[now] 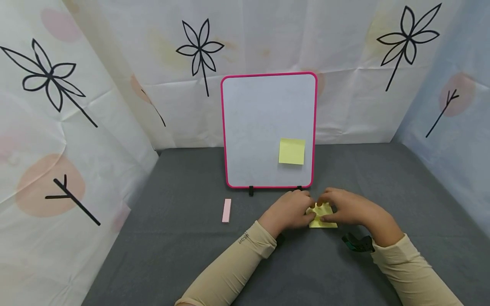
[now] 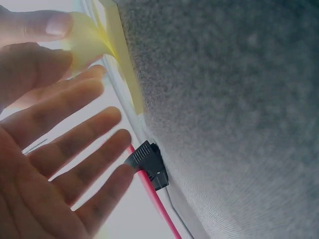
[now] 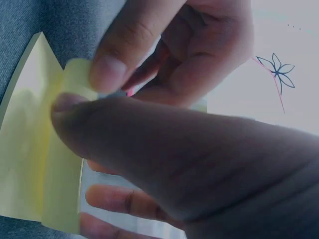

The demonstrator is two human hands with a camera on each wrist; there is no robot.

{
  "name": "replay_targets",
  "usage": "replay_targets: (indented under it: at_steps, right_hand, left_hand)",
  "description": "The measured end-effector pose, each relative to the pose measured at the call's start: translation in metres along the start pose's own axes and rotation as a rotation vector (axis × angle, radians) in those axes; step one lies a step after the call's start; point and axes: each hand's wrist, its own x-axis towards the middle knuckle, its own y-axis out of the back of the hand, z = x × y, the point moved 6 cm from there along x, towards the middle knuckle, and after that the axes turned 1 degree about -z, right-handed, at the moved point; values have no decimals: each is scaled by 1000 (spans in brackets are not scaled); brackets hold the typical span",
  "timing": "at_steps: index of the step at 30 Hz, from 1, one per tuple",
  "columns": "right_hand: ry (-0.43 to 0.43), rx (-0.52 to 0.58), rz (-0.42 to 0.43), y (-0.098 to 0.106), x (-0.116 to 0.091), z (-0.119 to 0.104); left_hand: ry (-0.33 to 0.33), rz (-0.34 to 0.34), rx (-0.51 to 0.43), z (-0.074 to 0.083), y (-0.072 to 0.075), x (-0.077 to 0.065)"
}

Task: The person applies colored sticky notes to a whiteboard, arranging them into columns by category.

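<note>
A pad of yellow sticky notes (image 1: 322,223) lies on the dark cloth between both hands. Its top sticky note (image 3: 65,189) is bent up away from the pad (image 3: 22,149), still meeting it along a crease. My left hand (image 1: 289,210) comes in from the left and pinches the raised sheet, its thumb pressing on the paper. From the other side my right hand (image 1: 346,207) holds the same sheet, thumb on its near face and fingers behind. In the left wrist view, the curled sheet (image 2: 87,45) glows beside the thumbs, while several fingers stretch out below.
Beyond the hands stands a pink-framed whiteboard (image 1: 264,127) on small black feet (image 1: 251,191). One yellow sticky note (image 1: 292,151) is stuck low on its right side. A narrow pale pink block (image 1: 226,211) lies to the left on the grey cloth (image 1: 176,255).
</note>
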Motion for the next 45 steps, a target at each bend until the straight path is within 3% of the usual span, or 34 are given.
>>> replay_targets:
  at_steps: [9, 17, 24, 33, 45]
  right_hand:
    - [89, 42, 43, 4, 0, -6]
    - [92, 50, 61, 5, 2, -5]
    - [82, 72, 60, 3, 3, 1]
    - [60, 96, 48, 2, 3, 6]
    - [89, 103, 46, 2, 5, 9]
  left_hand:
    - [-63, 154, 38, 2, 10, -1]
    - [-55, 207, 50, 2, 18, -4]
    - [-84, 211, 20, 4, 19, -3]
    - [-115, 145, -43, 9, 16, -2]
    - [-136, 127, -36, 15, 15, -2]
